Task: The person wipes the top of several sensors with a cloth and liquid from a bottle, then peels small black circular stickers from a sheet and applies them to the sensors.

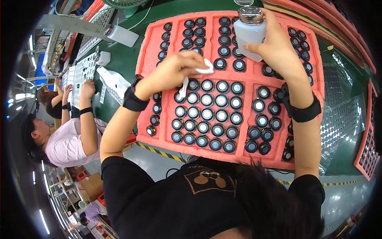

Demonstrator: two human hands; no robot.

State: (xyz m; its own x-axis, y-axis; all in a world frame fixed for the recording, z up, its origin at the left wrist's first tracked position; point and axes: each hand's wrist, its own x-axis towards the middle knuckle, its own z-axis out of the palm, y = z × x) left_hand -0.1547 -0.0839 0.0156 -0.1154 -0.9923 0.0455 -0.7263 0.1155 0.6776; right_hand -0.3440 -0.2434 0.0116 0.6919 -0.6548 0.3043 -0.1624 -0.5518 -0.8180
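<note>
My left hand [177, 68] is closed round a white cloth [205, 67], part of which hangs below the fingers. It hovers over the upper middle of a pink foam tray [246, 77]. Rows of small round black parts with silvery centres [207, 99] stand in the tray's compartments. My right hand [274, 44] grips a translucent white pump bottle [250, 34] with a metal top, whose round lid stands up. The bottle is over the tray's far side, above some of the round parts. Both wrists wear black bands.
More pink trays [318, 24] are stacked at the far right. Clear plastic sheets with round pockets [342, 115] lie on the green table [119, 75] to the right. At left stand another dispenser bottle [104, 58], a white bag [113, 84] and a co-worker [73, 139] handling a parts tray.
</note>
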